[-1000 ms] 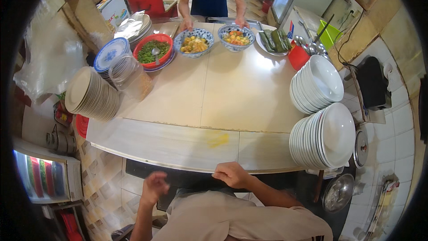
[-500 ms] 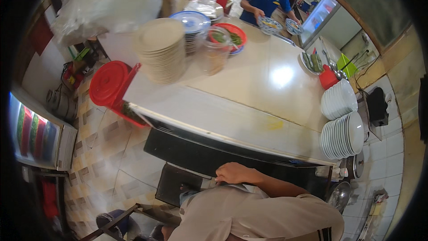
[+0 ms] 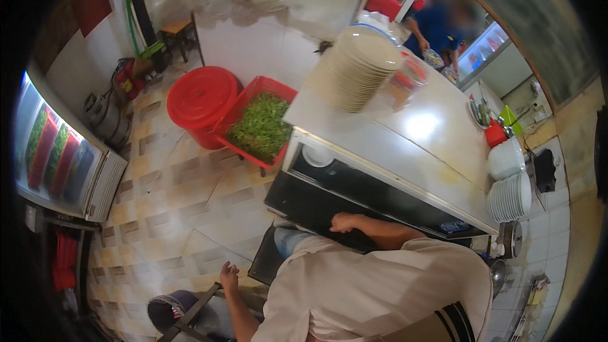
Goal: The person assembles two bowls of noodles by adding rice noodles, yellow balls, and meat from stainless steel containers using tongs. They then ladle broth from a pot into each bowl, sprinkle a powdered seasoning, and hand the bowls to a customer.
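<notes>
My left hand [image 3: 229, 275] hangs low over the tiled floor, its fingers loosely bent and apart, with nothing in it. Nearest to it are a dark bucket [image 3: 166, 311] and a brown metal bar [image 3: 193, 310]. My right hand [image 3: 345, 221] is held before my body in a loose fist, beside the dark front of the counter [image 3: 392, 145]. No object shows in it. On the counter, farther off, a tall stack of cream plates [image 3: 364, 66] stands beside a clear plastic jar [image 3: 405, 85].
A red lidded bin [image 3: 201, 98] and a red crate of leafy greens [image 3: 261, 128] stand at the counter's left end. A lit display fridge [image 3: 60, 152] is at far left. White bowls [image 3: 508, 196] are stacked at right. Two people [image 3: 437, 25] stand beyond the counter.
My view has swung left, so the crate of greens shows more fully. My left hand has come into sight. My right hand stays in front of my body. The co-worker's plates are lower.
</notes>
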`<state>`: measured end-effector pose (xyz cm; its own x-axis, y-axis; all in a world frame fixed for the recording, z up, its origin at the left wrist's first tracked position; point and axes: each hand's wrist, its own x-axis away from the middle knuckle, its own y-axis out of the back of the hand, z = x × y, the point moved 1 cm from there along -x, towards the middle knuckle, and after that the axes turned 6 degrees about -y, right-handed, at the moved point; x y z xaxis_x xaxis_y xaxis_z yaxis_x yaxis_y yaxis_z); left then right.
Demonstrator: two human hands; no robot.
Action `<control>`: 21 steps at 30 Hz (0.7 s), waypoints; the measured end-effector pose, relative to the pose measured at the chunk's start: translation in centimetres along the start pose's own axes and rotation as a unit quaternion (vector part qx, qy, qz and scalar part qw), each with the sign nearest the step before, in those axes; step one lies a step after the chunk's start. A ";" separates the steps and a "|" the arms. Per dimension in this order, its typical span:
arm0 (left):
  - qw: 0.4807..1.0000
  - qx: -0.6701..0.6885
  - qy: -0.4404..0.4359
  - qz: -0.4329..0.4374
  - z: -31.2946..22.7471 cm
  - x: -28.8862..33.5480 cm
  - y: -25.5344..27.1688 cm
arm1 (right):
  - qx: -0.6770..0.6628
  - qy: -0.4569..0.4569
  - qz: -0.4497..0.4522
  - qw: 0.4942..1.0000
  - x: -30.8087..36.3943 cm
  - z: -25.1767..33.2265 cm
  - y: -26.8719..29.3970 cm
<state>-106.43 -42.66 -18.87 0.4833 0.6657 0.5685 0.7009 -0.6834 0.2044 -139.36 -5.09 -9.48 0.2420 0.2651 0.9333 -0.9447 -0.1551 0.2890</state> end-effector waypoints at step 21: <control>0.968 0.005 0.220 -0.124 0.4 -14.2 17.3 | -0.212 0.244 -0.113 0.939 -21.1 56.6 31.3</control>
<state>-100.94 -63.81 -23.75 0.0307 0.6157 0.7874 0.7734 -0.5137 0.3715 -161.52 -69.38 -8.12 0.4143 0.6668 0.6194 -0.9097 0.3233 0.2605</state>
